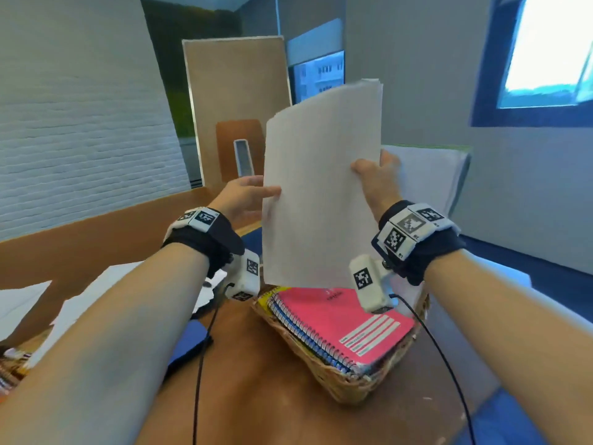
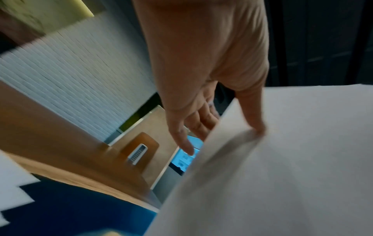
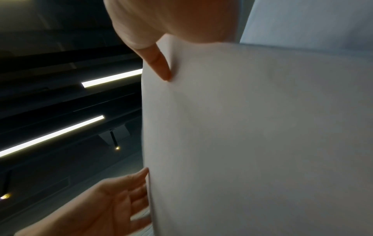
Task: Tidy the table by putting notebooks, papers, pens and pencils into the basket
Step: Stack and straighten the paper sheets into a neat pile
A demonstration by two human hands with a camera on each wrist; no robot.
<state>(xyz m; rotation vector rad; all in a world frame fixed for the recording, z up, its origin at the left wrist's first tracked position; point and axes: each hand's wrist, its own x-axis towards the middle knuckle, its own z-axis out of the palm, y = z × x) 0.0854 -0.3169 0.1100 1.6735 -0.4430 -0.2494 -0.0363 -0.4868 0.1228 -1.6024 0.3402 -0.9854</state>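
Observation:
A stack of white papers stands upright in the air, held by both hands above the wicker basket. My left hand holds the stack's left edge, with the thumb on the front and the fingers behind, as the left wrist view shows on the papers. At the right edge my right hand pinches the stack, its thumb pressed on the papers. A pink spiral notebook lies on top of other notebooks in the basket, under the stack's lower edge.
The basket stands on a brown table. White sheets and a blue item lie to the left under my left forearm. A brown divider runs behind them. A white-covered chair back stands behind the papers.

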